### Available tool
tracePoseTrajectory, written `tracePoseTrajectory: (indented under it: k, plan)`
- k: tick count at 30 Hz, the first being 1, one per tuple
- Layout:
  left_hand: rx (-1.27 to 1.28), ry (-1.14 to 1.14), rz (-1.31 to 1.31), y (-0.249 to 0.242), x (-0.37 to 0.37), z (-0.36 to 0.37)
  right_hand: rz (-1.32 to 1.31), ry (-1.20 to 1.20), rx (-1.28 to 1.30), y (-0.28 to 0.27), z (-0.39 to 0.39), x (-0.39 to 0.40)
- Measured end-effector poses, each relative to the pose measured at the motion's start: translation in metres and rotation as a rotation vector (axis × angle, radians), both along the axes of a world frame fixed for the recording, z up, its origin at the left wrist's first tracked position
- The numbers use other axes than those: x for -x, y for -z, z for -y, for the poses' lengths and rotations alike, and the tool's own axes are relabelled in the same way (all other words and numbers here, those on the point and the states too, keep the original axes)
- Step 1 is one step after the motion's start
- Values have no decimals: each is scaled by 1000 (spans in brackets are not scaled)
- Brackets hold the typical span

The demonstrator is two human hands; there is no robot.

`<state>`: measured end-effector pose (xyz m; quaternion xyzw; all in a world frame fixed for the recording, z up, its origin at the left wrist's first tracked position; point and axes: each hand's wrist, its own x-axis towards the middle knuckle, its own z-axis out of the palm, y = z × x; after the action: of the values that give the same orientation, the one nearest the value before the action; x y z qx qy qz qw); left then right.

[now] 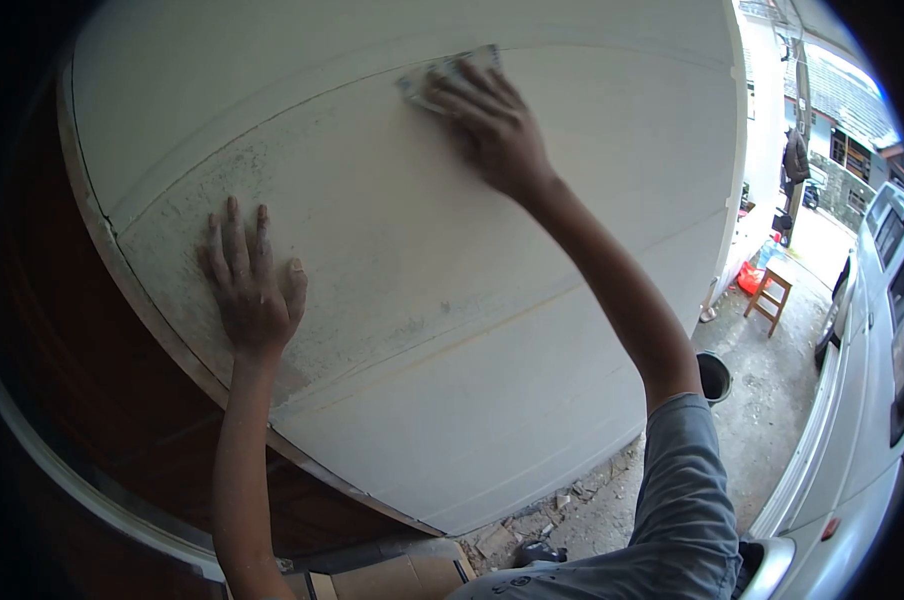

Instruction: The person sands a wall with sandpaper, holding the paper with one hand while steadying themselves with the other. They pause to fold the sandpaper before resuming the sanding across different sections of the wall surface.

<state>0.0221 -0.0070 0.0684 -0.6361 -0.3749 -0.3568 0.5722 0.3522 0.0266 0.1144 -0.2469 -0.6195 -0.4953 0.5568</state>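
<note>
The right hand [492, 125] presses a sheet of sandpaper [442, 72] flat against the white panel [452, 300], near its upper edge, fingers closed over it. Lower left on the panel, the left hand [252, 285] lies open, fingers spread, holding nothing.

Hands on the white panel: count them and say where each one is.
2. The left hand lies flat, fingers spread, on the white panel near its left edge. The right hand presses a sanding pad against the panel's upper part. None appear hidden.
</note>
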Motion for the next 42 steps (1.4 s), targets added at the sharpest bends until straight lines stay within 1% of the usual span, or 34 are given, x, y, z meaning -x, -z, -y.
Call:
tracePoseTrajectory:
  k: [1,2,3,4,5,6,8,14,17,20,23,26,28,30,32,33,36,37,40,41,42]
  plan:
    - [0,-1,-9,1,1,0,-3,12,-17,-3,-2,-13]
    - [-6,1,-9,1,1,-1,-61,33,-83,-6,-15,-39]
    - [-7,0,-5,1,2,-2,-134,112,-160,-7,-20,-63]
    - [-6,-3,3,0,1,-2,-175,52,-185,-14,-21,-86]
    - [-2,-8,9,0,-1,-1,-236,96,-246,-13,-21,-100]
    - [5,-13,14,1,0,0,-332,84,-202,-11,-14,-104]
    - [16,-15,17,1,1,1,-340,147,-99,-8,-7,-106]
    - [25,-22,20,1,1,1,-263,210,57,-20,17,-117]
    - [20,-11,23,1,1,1,-237,349,63,-28,17,-123]
    - [28,-1,25,1,1,1,-311,251,184,-33,21,-115]
    - [31,-12,23,1,2,1,-274,231,69,-30,8,-112]
    - [35,-8,28,1,2,2,-133,274,-40,-31,-3,-82]
    - [40,7,33,2,1,2,-104,112,51,-25,11,-39]
    - [39,16,29,1,1,2,-7,266,29,-27,9,-66]
    - [47,8,23,1,1,5,-218,319,24,-29,4,-99]
    - [44,9,34,0,-1,5,-269,318,-11,-32,7,-97]
    - [38,23,31,0,1,3,-159,283,76,-26,12,-72]
    - [32,24,36,-2,0,2,-116,234,77,-23,17,-61]
    - [45,35,30,1,1,4,-192,334,38,-23,12,-92]
    - [39,40,31,0,1,3,-284,346,86,-22,10,-94]
    - [38,42,33,1,1,3,-263,328,97,-22,12,-88]
